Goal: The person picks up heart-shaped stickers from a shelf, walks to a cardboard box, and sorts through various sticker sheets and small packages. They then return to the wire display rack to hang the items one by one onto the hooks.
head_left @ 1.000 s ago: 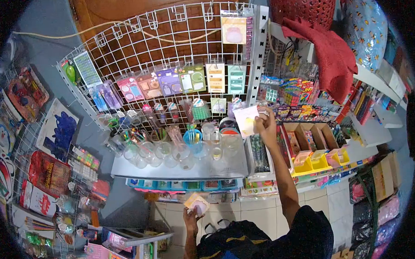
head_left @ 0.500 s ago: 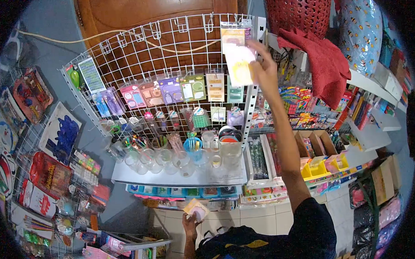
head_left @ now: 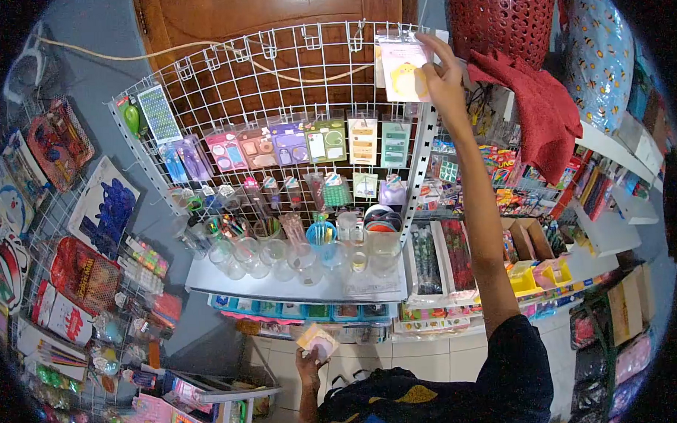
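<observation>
High at the right end of the white wire grid rack (head_left: pixel 303 63), my right hand (head_left: pixel 446 81) grips the top right edge of a white sticky-note pack (head_left: pixel 407 81) with a yellow animal on it. The pack hangs against the rack's upper corner, in front of another card. Low near my body, my left hand (head_left: pixel 309 368) holds an orange-and-white sticky-note pack (head_left: pixel 318 342), which fans out as if more than one is stacked. Below the raised pack, a peach pack (head_left: pixel 363 142) and a green pack (head_left: pixel 395 144) hang on hooks.
Clear plastic jars (head_left: pixel 305 263), some with pens, stand on the white shelf (head_left: pixel 304 289). A red cloth (head_left: pixel 533 115) drapes at the right under a red basket (head_left: pixel 499 19). Hanging goods cover the rack at left; a metal-framed stand (head_left: pixel 237 394) is at lower left.
My right hand has moved up and brought the yellow-animal pack up to the rack's top corner. My left hand stays low with its pack. The camera view has shifted slightly.
</observation>
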`<action>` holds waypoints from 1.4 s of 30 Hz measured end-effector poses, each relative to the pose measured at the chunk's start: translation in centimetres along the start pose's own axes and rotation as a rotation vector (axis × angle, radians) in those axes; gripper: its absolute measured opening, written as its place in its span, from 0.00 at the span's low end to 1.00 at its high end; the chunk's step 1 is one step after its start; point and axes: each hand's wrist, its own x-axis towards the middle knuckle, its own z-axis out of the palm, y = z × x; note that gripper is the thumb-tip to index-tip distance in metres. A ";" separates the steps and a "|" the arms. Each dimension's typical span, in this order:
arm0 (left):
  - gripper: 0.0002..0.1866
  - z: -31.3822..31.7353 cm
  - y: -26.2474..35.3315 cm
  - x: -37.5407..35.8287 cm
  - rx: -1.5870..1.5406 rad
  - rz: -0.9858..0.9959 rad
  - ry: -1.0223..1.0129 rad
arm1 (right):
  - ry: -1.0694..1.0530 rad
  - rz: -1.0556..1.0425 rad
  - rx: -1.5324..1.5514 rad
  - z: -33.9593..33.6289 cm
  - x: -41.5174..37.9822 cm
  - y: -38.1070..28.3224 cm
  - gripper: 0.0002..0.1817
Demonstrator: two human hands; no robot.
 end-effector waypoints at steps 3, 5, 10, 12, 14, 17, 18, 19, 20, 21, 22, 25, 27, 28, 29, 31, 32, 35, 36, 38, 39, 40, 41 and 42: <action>0.20 0.0 0.0 -0.4 -0.096 0.028 -0.025 | 0.025 -0.008 0.018 0.5 -0.3 0.9 0.28; 0.19 0.2 0.1 -0.2 -0.056 0.008 -0.005 | 0.034 -0.046 -0.037 0.6 0.3 2.0 0.28; 0.18 1.3 1.0 -0.8 -0.044 0.037 -0.016 | 0.048 -0.077 -0.279 2.1 1.7 5.6 0.27; 0.18 0.8 0.7 -0.2 0.044 0.012 -0.014 | 0.056 -0.039 -0.349 3.0 2.0 7.5 0.26; 0.19 0.8 0.9 -0.3 0.065 0.001 0.005 | 0.042 -0.065 -0.424 3.5 2.1 8.3 0.26; 0.19 0.5 1.0 -0.5 0.080 0.010 0.024 | 0.028 -0.117 -0.543 4.2 2.1 8.4 0.28; 0.19 0.4 0.9 -0.6 0.083 0.016 0.028 | 0.008 -0.078 -0.557 4.2 1.9 8.2 0.28; 0.19 0.3 0.8 -0.6 0.083 0.019 0.033 | -0.013 -0.039 -0.572 4.2 1.7 7.7 0.28; 0.20 0.1 0.7 -0.7 0.084 0.019 0.038 | 0.019 -0.043 -0.563 4.2 1.5 7.2 0.27; 0.20 -0.1 0.6 -0.8 0.085 0.019 0.043 | 0.051 -0.047 -0.555 4.2 1.2 6.8 0.26; 0.20 0.0 0.8 -1.1 0.069 0.024 0.027 | 0.083 -0.051 -0.548 4.1 0.9 6.7 0.26; 0.20 0.4 1.2 -1.4 0.050 0.019 0.001 | 0.058 -0.081 -0.681 3.6 0.2 6.7 0.27; 0.19 0.7 1.4 -1.0 0.081 -0.013 0.012 | 0.005 -0.100 -0.737 3.2 0.1 7.9 0.25; 0.19 1.0 1.6 -1.1 0.058 0.005 -0.020 | -0.021 -0.107 -0.766 3.1 0.1 7.5 0.24; 0.19 1.3 1.8 -1.2 0.036 0.024 -0.050 | 0.008 -0.110 -0.729 2.8 0.0 7.0 0.24; 0.20 2.1 2.5 -1.2 0.039 0.053 -0.094 | 0.067 -0.117 -0.657 2.2 -0.7 5.7 0.23; 0.20 2.9 3.1 -0.8 0.063 0.065 -0.107 | 0.106 -0.187 -0.695 2.2 -1.5 5.1 0.20; 0.20 6.3 5.8 0.6 0.172 0.046 -0.102 | -0.225 0.082 -0.214 1.9 -6.3 3.6 0.18; 0.19 7.7 7.2 1.0 0.191 0.075 -0.144 | -0.330 0.112 -0.178 2.0 -8.4 0.8 0.18; 0.16 11.0 10.5 0.8 0.155 0.142 -0.229 | -0.629 0.407 -0.075 2.4 -14.0 -3.9 0.21; 0.15 13.2 12.5 0.3 0.097 0.185 -0.272 | -0.733 0.493 -0.072 2.6 -17.1 -5.3 0.26; 0.13 15.0 13.7 0.5 0.041 0.229 -0.317 | -0.736 0.376 -0.117 2.5 -18.9 -8.1 0.29; 0.12 16.2 14.3 1.1 0.044 0.244 -0.338 | -0.735 0.264 -0.161 2.2 -20.4 -10.4 0.32; 0.11 17.2 14.7 1.6 0.048 0.260 -0.360 | -0.718 0.327 -0.113 2.0 -21.9 -10.8 0.33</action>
